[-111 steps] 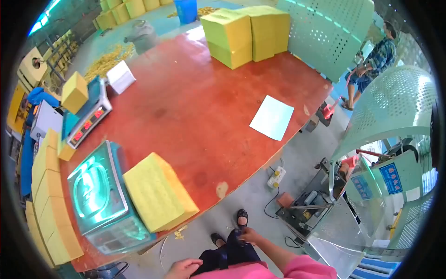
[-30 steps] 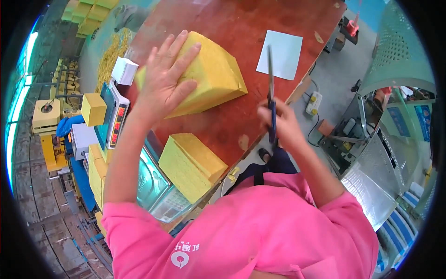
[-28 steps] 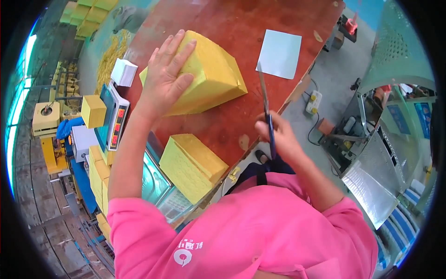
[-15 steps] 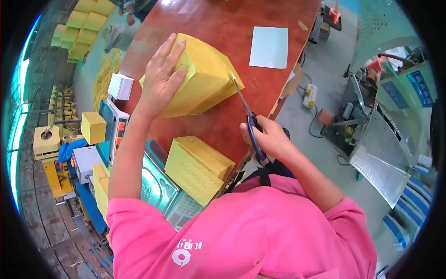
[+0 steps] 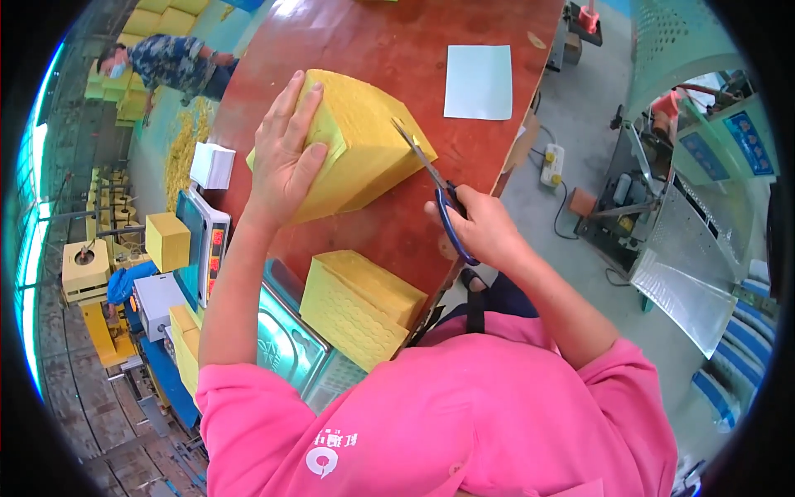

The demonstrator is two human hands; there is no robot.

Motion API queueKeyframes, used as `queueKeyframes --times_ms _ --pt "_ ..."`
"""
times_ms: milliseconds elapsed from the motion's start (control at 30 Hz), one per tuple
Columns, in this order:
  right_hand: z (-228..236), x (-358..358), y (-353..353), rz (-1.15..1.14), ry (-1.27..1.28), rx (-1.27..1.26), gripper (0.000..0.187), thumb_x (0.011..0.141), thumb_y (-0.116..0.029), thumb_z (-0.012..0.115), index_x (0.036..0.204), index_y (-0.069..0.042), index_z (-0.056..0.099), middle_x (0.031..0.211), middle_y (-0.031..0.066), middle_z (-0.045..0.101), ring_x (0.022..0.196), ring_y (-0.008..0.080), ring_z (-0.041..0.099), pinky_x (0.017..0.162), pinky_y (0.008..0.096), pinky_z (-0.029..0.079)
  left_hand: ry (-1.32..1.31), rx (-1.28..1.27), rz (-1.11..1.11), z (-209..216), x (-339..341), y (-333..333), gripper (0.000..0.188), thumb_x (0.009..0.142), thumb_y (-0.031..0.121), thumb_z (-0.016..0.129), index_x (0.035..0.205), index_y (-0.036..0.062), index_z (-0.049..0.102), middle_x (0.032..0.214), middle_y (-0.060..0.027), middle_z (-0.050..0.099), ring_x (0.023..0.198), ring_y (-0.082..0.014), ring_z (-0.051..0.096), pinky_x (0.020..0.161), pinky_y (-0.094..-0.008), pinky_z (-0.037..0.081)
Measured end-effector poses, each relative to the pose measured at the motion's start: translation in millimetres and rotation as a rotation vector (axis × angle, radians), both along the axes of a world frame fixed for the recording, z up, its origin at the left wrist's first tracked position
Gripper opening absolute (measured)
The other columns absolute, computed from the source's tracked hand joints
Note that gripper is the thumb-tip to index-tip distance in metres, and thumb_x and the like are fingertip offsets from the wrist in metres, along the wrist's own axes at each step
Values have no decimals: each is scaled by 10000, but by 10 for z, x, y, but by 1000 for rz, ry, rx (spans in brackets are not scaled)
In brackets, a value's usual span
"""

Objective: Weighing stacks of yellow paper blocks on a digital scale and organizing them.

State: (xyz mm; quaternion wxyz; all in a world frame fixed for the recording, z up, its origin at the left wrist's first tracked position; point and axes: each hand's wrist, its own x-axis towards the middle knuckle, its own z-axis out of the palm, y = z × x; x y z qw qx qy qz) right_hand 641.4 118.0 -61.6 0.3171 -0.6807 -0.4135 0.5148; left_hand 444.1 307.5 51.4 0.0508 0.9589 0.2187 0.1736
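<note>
Here's the big yellow block [image 5: 373, 137] resting on the red table [image 5: 331, 37], and it's the hub of this clock; the left hand [image 5: 286, 157] sits at its nine o'clock, flat and spread against that end, fingers straight, pressing rather than wrapping round anything; over at four o'clock the right hand [image 5: 480, 222] is closed firmly around the blue handles of the scissors [image 5: 449, 222], its grip snug; the blades slant up toward eleven o'clock, across the block's near right corner, though whether they bite into it I can't tell!

Out at two o'clock, a pale sheet [image 5: 479, 83] lies flat, well apart from the block; down at six o'clock there's a smaller yellow block [image 5: 356, 313], just beside a shiny teal-topped box [image 5: 286, 344] at seven; round at eight, a digital scale [image 5: 214, 240] with red lit figures carries a little yellow block [image 5: 168, 242]; a white block [image 5: 213, 166] holds nine o'clock, yellow scraps [image 5: 184, 153] on the floor beyond it; at ten, another person [image 5: 178, 66] in camouflage; and at three, off the table, a white power strip [image 5: 552, 166] on the floor!
</note>
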Motion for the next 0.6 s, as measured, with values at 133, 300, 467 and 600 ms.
queueKeyframes --times_ms 133,300,467,600 --pt "50 14 14 13 -98 24 647 873 -618 559 893 29 584 791 238 646 808 398 649 731 483 484 -6 1 -9 -17 -10 21 569 957 374 434 1470 130 413 1546 -139 321 1391 -336 333 1124 -449 237" --pt "5 16 -5 23 -163 31 652 877 -626 547 872 24 583 786 243 646 796 407 645 724 489 485 -12 23 -24 -34 -27 18 580 946 380 448 1468 129 417 1546 -137 321 1392 -336 332 1121 -449 243" --pt "-49 7 -46 -13 -138 66 623 885 -608 559 844 13 585 749 239 642 744 417 636 684 498 483 -6 20 -9 -25 10 -31 579 942 380 452 1465 134 422 1544 -136 324 1393 -339 334 1121 -454 241" --pt "-56 16 -40 -7 -240 113 584 886 -572 585 829 9 590 721 229 641 717 415 638 663 496 488 -6 20 -10 -34 10 -49 580 939 383 456 1463 137 427 1544 -136 324 1392 -338 335 1122 -456 238"
